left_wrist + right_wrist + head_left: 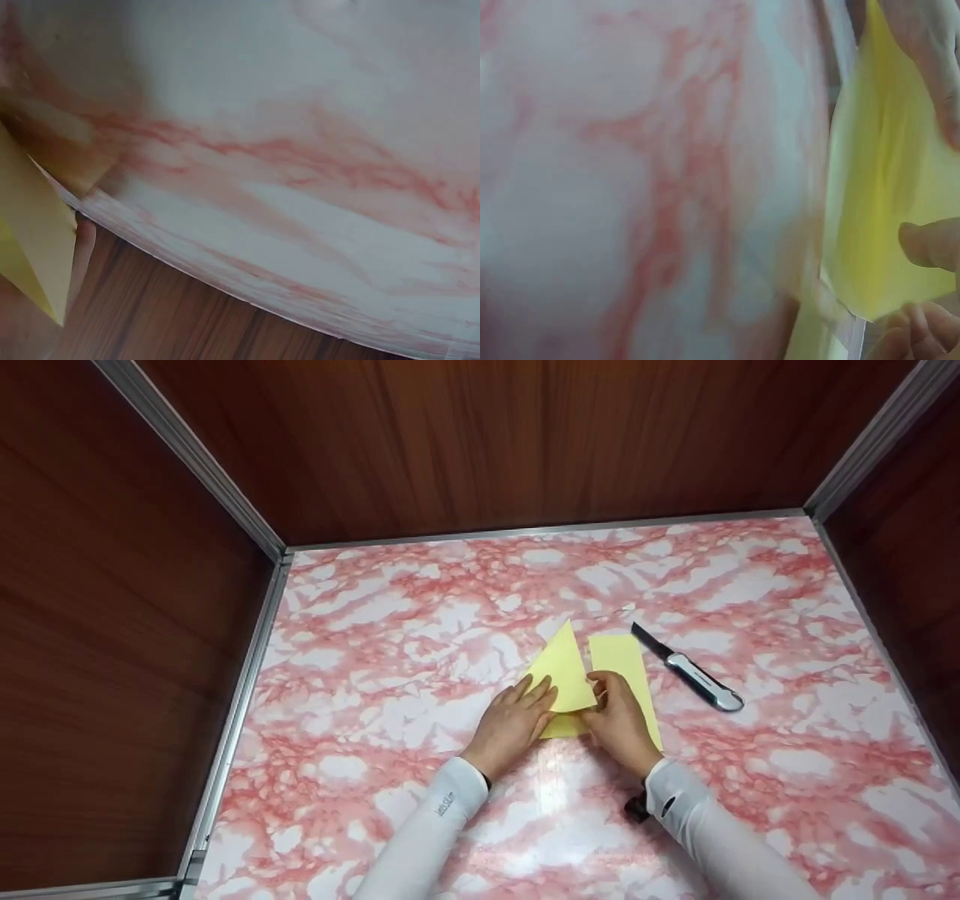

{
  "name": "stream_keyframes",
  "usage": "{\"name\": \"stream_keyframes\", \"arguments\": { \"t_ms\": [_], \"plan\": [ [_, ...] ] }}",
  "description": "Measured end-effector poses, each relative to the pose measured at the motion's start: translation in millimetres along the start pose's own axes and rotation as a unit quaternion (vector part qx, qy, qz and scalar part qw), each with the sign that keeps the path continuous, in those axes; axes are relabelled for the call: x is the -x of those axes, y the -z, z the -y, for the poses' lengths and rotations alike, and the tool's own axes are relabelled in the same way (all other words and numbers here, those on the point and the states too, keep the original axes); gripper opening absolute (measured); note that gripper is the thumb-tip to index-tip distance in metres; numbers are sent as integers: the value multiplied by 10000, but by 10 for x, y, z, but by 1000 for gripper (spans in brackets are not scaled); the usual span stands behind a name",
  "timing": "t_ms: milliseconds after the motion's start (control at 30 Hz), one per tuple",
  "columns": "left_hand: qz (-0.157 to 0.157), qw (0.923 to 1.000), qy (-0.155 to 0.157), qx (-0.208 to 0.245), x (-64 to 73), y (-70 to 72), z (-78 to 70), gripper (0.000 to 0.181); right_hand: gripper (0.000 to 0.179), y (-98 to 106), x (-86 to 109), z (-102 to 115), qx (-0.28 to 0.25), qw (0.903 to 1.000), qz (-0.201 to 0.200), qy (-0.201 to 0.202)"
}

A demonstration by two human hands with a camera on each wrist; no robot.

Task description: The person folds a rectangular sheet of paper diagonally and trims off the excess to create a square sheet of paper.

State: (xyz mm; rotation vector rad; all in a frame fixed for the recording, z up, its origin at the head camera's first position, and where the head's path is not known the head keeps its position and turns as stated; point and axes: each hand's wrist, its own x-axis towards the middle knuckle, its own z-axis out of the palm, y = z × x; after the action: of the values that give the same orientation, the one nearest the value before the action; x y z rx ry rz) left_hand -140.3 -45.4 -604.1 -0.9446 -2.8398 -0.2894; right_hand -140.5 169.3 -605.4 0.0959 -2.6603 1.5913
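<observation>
A sheet of yellow paper [567,671] is folded over, with a pointed corner at its far end and a lower layer showing at the near edge. My left hand [508,727] rests on its left side, fingers spread and fairly straight. At the right corner of the raised flap, my right hand [621,727] pinches the paper between thumb and curled fingers. The right wrist view shows the paper bowed up, with the right thumb [930,244] against it. Partly covered by the right hand, a separate yellow paper strip [621,651] lies flat.
A utility knife [703,682] with its black blade out lies right of the strip, blade tip near the strip's far corner. The red-and-white marbled tabletop [360,660] is bordered by metal edging and brown wood-grain panels [480,442].
</observation>
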Motion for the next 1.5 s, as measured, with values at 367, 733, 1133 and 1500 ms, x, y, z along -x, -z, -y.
{"name": "stream_keyframes", "arguments": {
  "t_ms": [367,733,1133,1500],
  "plan": [
    [-589,9900,-786,-1014,-23,126,-122,49,37,78,-147,220,-3916,9092,-253,-1390],
    [-351,9961,-428,682,49,198,-86,60,24,255,-232,305,-4189,8841,240,-2056],
    [805,7735,2592,5727,32,364,59,71,21,276,-169,313,-4784,8628,900,-1360],
    [-395,6647,3204,6738,6,338,214,50,22,301,-182,315,-4184,8899,678,-1683]
  ]
}}
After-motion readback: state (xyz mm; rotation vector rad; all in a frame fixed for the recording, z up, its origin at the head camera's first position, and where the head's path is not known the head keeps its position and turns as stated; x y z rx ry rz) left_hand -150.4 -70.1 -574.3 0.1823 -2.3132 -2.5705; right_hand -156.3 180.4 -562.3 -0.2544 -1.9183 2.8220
